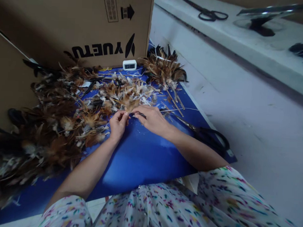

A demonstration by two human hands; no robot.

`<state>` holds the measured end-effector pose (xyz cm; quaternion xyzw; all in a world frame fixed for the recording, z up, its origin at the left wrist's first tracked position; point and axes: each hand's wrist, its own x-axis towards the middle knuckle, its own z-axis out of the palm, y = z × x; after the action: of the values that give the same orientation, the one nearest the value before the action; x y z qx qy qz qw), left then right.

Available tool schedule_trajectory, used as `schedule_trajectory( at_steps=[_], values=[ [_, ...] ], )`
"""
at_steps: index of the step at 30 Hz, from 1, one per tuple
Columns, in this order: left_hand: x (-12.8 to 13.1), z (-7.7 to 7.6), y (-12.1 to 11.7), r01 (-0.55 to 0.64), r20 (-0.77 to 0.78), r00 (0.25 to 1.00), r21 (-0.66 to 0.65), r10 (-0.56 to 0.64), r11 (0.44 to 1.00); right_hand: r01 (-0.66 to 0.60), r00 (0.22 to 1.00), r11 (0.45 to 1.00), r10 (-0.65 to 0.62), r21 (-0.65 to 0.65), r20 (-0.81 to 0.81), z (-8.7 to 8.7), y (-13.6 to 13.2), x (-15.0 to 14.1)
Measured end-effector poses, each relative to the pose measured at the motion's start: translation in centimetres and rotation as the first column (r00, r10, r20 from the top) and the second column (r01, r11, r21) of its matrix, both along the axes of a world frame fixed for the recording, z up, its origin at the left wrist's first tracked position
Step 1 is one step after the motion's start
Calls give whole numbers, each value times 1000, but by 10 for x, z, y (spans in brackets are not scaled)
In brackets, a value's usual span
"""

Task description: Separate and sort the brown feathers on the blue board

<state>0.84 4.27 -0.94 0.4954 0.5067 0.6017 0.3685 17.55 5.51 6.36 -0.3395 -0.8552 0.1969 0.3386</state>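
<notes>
My left hand (118,124) is closed in a pinch over the blue table (138,160); what sits between its fingertips is too small to make out. Close beside it, my right hand (152,118) is curled around a slim dark tool (140,115), whose exact kind I cannot tell. The fingertips of both hands nearly meet. Just beyond them lies a heap of loose brown and white feathers (116,94). Large black-handled scissors (211,134) rest on the table near my right forearm, blades pointing toward the hands.
A bigger mound of brown feathers (60,125) covers the left side. Behind stand a cardboard box (95,21) and a small white digital display (129,65). A feather bundle (166,68) lies by the right wall. On the ledge (230,32) are more scissors (209,14).
</notes>
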Motion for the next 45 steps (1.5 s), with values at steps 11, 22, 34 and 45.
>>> schedule_trajectory(
  at_steps=[11,22,34,45],
  values=[
    [-4,-3,-2,-28,-311,949,97,58,995,101,981,988,-118,114,155,-9,9,-12],
    [0,5,-6,-9,-523,841,241,138,970,90,956,981,-133,171,263,-13,7,-12],
    [-1,1,-5,58,-638,741,372,210,926,83,945,987,-120,135,303,-12,4,-14],
    [-3,2,-2,99,-88,992,66,-93,993,130,982,987,-115,91,-152,21,8,7]
  ],
)
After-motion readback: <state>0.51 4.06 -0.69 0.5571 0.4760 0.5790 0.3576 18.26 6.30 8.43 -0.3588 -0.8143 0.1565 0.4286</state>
